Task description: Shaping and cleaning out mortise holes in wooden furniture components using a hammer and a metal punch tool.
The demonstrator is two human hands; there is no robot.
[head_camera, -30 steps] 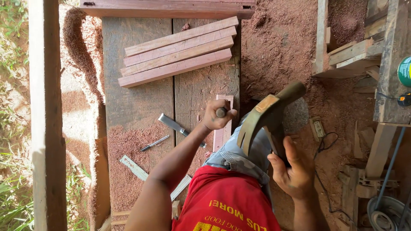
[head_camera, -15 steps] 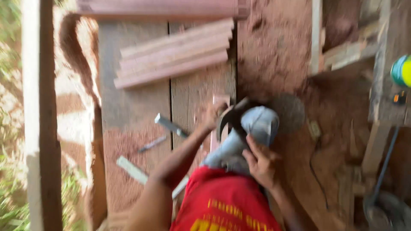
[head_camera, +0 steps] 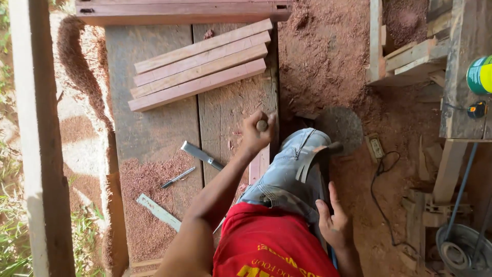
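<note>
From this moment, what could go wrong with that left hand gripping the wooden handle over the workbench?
1. The left hand grips a wooden handle just above the bent knee; a slip might drive the tool toward the leg.
2. A chisel lies loose on the workbench near the left forearm and could be knocked off.
3. The right hand rests beside the thigh, not steadying the narrow wood strip, which may shift.

Left hand (head_camera: 258,134) wrapped round wooden handle (head_camera: 262,125), tool head hidden behind fist; green can (head_camera: 480,75) cut by right edge; metal ruler (head_camera: 158,212) end lost under forearm; right hand (head_camera: 333,223) grip unclear
</note>
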